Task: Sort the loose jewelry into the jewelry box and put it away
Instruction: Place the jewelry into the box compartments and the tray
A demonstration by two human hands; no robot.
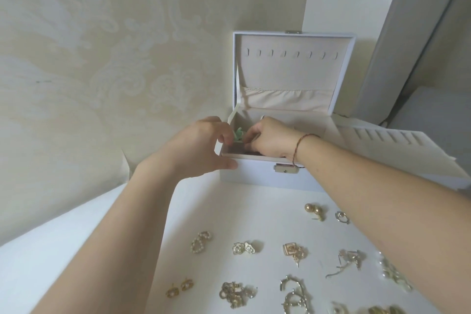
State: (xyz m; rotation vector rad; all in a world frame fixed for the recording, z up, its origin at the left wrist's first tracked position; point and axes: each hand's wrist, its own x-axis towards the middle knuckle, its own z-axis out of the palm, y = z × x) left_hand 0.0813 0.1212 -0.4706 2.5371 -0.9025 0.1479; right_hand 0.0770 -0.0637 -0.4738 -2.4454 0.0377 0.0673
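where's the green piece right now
In the head view, the green piece is at the front-left corner of the open jewelry box, held between the left hand and right hand just above the rim.
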